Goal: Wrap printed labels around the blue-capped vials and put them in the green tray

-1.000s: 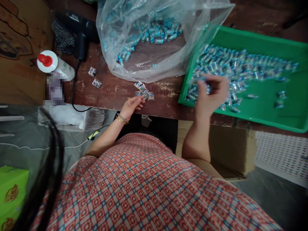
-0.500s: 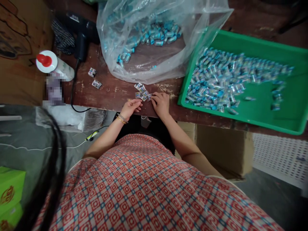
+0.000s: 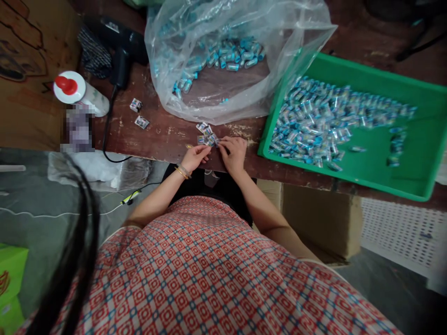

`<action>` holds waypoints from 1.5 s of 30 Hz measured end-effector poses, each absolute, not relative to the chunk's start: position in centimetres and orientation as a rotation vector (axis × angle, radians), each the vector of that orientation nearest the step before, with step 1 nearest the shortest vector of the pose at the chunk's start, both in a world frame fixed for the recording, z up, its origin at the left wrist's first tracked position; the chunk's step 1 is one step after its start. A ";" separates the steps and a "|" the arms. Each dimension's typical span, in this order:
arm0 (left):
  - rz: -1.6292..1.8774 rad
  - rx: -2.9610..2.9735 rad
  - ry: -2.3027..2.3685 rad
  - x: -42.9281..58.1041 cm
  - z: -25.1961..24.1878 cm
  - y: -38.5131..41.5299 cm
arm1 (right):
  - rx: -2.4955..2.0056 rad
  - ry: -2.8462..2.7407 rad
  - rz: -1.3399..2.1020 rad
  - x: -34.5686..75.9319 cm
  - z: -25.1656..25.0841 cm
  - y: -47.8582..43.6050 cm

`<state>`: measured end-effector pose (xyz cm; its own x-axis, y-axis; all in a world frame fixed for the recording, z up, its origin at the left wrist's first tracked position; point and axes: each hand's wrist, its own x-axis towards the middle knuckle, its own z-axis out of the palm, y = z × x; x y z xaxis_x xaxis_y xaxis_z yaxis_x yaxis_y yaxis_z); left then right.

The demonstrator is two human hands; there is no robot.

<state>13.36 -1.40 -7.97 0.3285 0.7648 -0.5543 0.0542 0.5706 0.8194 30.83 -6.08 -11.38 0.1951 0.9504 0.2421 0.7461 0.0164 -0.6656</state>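
Note:
A small pile of colourful printed slips (image 3: pixel 206 132) lies near the table's front edge, in front of both hands. My right hand (image 3: pixel 233 152) rests on the table at the pile's right side, thumb and forefinger closed on one printed slip (image 3: pixel 217 142). Just left of it, my left hand (image 3: pixel 194 158) is held with thumb and fingertips pressed together; whatever is between them is too small to make out. Beyond the hands, a clear plastic bag (image 3: pixel 240 114) lies open, with many small clear tubes with blue caps (image 3: pixel 232 67) inside.
At the right stands a green tray (image 3: pixel 394 184) holding many filled tubes (image 3: pixel 307 121). Two small printed bundles (image 3: pixel 141 122) lie to the left, near a black heat gun (image 3: pixel 121 65) with its cord and a white bottle (image 3: pixel 94 100) with a red top. A cardboard box (image 3: pixel 38 93) borders the left.
The view has shifted slightly. Both hands stay beside the pile of slips, the left fingertips a little closer to the right hand.

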 end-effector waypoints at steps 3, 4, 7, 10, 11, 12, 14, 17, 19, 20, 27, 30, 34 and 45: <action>0.601 0.924 1.183 13.5 -8.1 -1.2 | -1.647 -1.563 0.505 29.7 -10.1 -6.4; 0.621 0.946 1.187 13.5 -8.1 -1.1 | -1.600 -1.511 0.588 29.3 -9.9 -6.3; 0.664 1.000 1.173 13.4 -8.3 -0.7 | -1.483 -1.297 0.901 29.0 -10.1 -5.4; 0.660 1.044 1.166 13.1 -8.6 -0.3 | -1.449 -1.215 1.054 29.7 -10.8 -4.2; 0.658 1.057 1.176 12.9 -8.7 -0.1 | -1.460 -1.205 1.025 30.1 -11.1 -3.9; 0.657 1.069 1.188 12.7 -8.9 0.0 | -1.481 -1.188 0.966 30.7 -11.3 -3.6; 0.651 1.081 1.207 12.3 -9.1 0.1 | -1.526 -1.124 0.850 32.1 -11.8 -3.3; 0.635 1.083 1.199 11.7 -9.4 0.2 | -1.572 -1.033 0.813 34.2 -12.3 -3.4; 0.621 1.089 1.189 11.6 -9.5 0.2 | -1.594 -1.040 0.780 35.0 -12.2 -3.9; 0.614 1.096 1.184 11.7 -9.6 0.3 | -1.606 -1.087 0.731 35.2 -12.0 -4.2; 0.673 1.261 1.130 12.8 -9.5 0.4 | -1.449 -2.042 0.487 32.9 -9.7 -6.1; 0.713 1.499 1.037 13.3 -8.4 0.5 | -1.382 -2.281 0.423 31.5 -9.8 -6.3; 0.597 1.701 0.890 14.2 -7.1 1.0 | -1.316 -2.408 0.387 30.2 -10.7 -6.2; 0.643 0.903 0.994 14.9 -8.5 1.4 | -1.070 -1.985 0.695 30.0 -7.9 -6.3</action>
